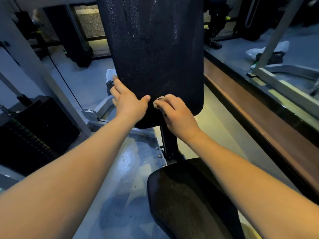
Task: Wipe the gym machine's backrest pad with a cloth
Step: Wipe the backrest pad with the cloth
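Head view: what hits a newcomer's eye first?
The tall black backrest pad fills top centre, dotted with pale specks. At its lower left edge the left hand rests open, while the right hand holds a small cloth against it.

Dim, bluish light; glare glints off the wet, upright black vinyl backrest pad; wide-angle bending at edges, soft background.
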{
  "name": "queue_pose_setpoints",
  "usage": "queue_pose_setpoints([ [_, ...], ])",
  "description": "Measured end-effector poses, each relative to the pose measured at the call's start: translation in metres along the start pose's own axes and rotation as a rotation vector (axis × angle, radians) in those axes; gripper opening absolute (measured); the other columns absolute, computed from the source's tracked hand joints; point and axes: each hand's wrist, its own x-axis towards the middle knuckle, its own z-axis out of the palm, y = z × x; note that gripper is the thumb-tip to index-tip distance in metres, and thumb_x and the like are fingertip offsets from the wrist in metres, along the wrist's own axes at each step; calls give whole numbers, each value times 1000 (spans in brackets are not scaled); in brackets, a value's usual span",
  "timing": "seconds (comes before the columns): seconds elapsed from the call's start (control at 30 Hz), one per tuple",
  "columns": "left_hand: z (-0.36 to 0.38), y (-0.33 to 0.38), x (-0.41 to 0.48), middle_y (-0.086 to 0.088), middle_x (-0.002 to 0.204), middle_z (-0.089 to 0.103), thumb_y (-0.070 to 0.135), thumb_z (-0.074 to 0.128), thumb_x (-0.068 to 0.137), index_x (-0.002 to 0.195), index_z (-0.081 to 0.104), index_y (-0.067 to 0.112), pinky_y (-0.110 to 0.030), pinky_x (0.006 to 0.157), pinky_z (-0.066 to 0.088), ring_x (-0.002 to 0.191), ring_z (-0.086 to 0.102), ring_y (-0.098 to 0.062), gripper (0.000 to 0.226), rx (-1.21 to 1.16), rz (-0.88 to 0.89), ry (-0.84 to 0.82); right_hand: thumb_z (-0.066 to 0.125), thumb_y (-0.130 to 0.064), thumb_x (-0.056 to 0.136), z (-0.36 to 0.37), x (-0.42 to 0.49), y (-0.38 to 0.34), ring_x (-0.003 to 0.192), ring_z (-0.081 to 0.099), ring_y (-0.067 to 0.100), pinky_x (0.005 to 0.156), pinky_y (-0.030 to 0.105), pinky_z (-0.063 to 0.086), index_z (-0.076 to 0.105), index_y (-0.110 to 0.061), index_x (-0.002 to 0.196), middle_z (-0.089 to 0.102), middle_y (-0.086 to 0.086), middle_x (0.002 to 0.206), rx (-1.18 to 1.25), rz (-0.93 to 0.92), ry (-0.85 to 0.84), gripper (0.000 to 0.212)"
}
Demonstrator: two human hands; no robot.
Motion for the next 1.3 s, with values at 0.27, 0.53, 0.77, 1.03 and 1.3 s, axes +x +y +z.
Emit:
queue_pose_setpoints([
  [0.27,9,-2,4,-1,161,10,23,74,85,158,-14,33,-47,121,32,145,29,-30,115,-219,-73,-22,59,4,90,-14,6,31,102,56,23,91,27,48,68,-8,115,55,13,115,-14,416,374,29],
  [0.53,20,2,-2,-1,157,17,26,65,78,158,-2,36,-49,116,36,141,28,-31,105,-322,-71,82,50,-14,106,-16,-4,43,87,52,30,67,47,53,66,-11,117,56,10,111,-161,-55,39,20],
  [0.77,20,-2,-5,1,155,17,23,64,78,158,-1,38,-48,114,39,143,28,-28,104,-342,-13,105,57,0,95,4,5,19,93,58,36,85,38,48,69,-6,122,61,16,116,-56,170,261,30],
  [1.03,23,-5,-1,-4,157,17,19,65,82,159,-2,33,-31,104,33,144,24,-27,103,-323,-1,114,51,-5,97,-41,60,45,88,58,34,81,44,52,70,-7,105,60,15,106,-114,91,326,21],
  [1.3,21,-4,-3,-6,158,19,21,68,83,160,-1,32,-41,116,29,144,24,-30,104,-293,-14,106,58,-8,99,-22,18,35,91,50,27,59,45,53,66,-12,121,58,11,117,-190,-241,-101,24],
])
